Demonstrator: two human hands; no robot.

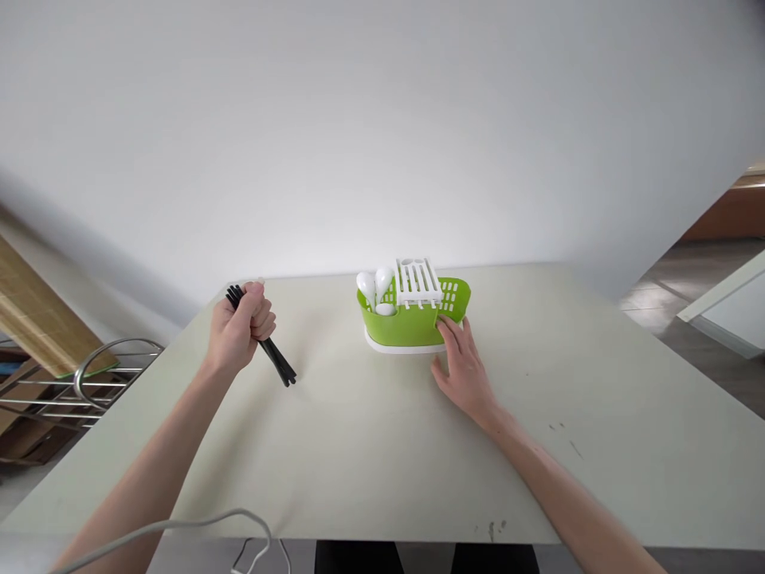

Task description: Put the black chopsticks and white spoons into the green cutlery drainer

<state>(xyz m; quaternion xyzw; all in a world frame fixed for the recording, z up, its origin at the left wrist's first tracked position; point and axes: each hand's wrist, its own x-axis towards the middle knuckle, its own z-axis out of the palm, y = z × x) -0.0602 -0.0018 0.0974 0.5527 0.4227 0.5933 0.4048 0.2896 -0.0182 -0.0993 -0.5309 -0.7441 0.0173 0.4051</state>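
My left hand [242,323] is closed in a fist around a bundle of black chopsticks [278,363], held slanted above the left part of the table. A green utensil basket [403,327] with a white base [398,348] stands near the wall. Several white spoons [383,283] rest in its left compartment, bowls upward. A white slotted rack [418,281] sits across the basket's middle. My right hand [461,363] touches the front right side of the basket, fingers spread and holding nothing; some fingertips are hidden against it.
The pale table [335,446] backs onto a white wall [382,127]. At the left stand a metal wire rack [89,391] and a bamboo board [53,311]. A pale cable [179,522] crosses the lower left, over my left forearm.
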